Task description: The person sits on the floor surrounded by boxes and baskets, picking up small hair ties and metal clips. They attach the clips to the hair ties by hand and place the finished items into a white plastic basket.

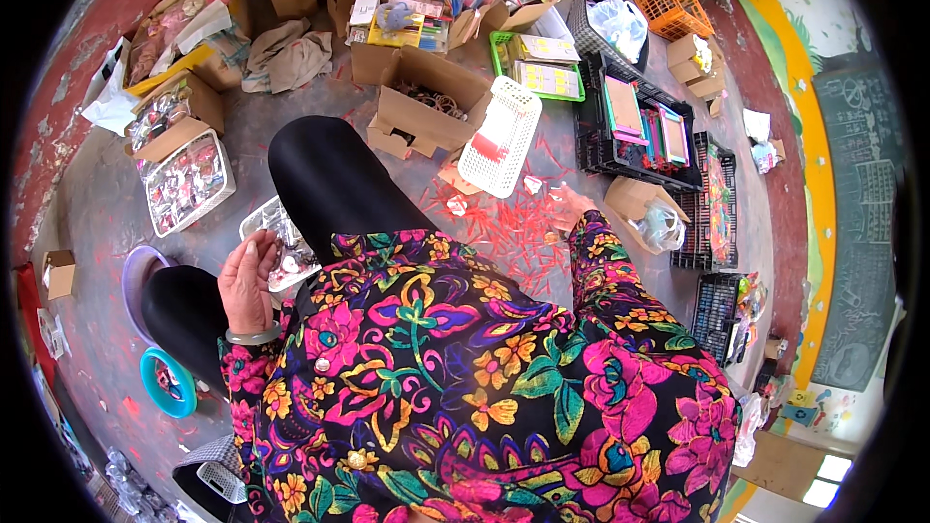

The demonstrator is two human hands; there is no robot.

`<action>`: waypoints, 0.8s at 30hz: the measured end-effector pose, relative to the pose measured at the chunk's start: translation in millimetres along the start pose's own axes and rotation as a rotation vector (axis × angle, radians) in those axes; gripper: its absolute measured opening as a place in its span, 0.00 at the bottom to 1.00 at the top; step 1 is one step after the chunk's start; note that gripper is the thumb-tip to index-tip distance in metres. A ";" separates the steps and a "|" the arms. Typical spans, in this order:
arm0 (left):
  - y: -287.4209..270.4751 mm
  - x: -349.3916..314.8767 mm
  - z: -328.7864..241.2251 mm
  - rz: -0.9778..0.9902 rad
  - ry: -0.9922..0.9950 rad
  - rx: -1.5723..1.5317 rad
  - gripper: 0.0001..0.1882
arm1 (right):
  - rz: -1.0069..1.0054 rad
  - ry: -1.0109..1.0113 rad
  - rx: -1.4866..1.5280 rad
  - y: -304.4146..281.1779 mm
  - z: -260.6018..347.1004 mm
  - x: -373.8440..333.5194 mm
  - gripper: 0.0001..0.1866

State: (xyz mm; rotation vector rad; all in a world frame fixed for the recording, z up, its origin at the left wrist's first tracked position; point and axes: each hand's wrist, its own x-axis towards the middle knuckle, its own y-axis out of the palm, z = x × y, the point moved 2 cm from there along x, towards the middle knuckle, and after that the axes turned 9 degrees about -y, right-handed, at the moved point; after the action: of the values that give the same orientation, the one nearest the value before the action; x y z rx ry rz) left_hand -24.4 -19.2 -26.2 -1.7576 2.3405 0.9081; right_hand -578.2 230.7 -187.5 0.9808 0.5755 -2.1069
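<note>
My left hand (248, 283), with a bangle at the wrist, is raised beside a white basket (250, 225) of small packets. Its fingers are bent in toward the thumb; anything between them is too small to make out. Stretched out to the right, my right hand (573, 207) is low over the floor, at the edge of many scattered thin red sticks (504, 244). Its fingers look extended and apart, with nothing visible in them. A white perforated basket (525, 108) with some red pieces inside stands just beyond the sticks. Crumpled white scraps (532, 184) lie among them.
An open cardboard box (387, 124) of dark tangled items stands ahead. Black crates (620, 163) and a box with a plastic bag (663, 225) are at the right. A basket of packets (231, 182), a turquoise basin (184, 405) and a purple tub (136, 276) sit left.
</note>
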 end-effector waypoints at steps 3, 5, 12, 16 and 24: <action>3.4 4.3 3.6 0.015 -0.012 -0.023 0.13 | -0.201 -0.095 -0.246 -12.1 20.6 -11.5 0.28; 2.3 4.9 5.1 0.024 -0.014 -0.026 0.13 | -0.177 -0.032 -0.421 -8.8 26.8 -12.4 0.26; 3.3 6.8 6.3 0.027 -0.019 -0.020 0.13 | -0.063 0.045 -0.521 -16.6 12.7 -1.0 0.25; 7.0 9.4 7.7 0.043 -0.037 -0.012 0.13 | -0.208 -0.117 -0.187 -60.9 -9.1 22.8 0.20; 16.2 2.2 -6.0 0.027 -0.004 -0.081 0.13 | -0.347 -0.733 0.244 21.4 85.3 4.3 0.15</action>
State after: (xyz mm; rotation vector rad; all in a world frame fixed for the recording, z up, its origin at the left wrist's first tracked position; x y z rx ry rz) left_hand -38.0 -21.3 -15.5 -1.7559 2.3625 1.0231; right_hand -603.0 160.3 -140.8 0.1702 0.1133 -2.6710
